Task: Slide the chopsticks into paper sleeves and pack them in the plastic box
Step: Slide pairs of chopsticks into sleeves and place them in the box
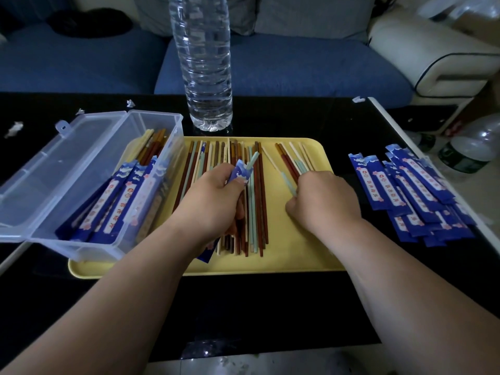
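Several loose chopsticks (257, 201), brown, green and cream, lie on a yellow tray (297, 255). Over the tray's middle, my left hand (213, 201) grips a blue paper sleeve (239, 173) with a pale green chopstick end poking out of its top. To the right, my right hand (322, 201) pinches a pale green chopstick (286, 180) from a smaller group (295, 158) on the tray. A clear plastic box (89, 185) with its lid open sits at the tray's left end and holds several sleeved chopsticks (119, 207). A pile of empty blue sleeves (416, 196) lies on the table at the right.
A tall clear water bottle (205, 63) stands just behind the tray. Small paper scraps (13, 128) dot the black table's far left. A blue sofa (270, 66) is beyond the table, and plastic bottles (470, 150) lie on the floor at the right.
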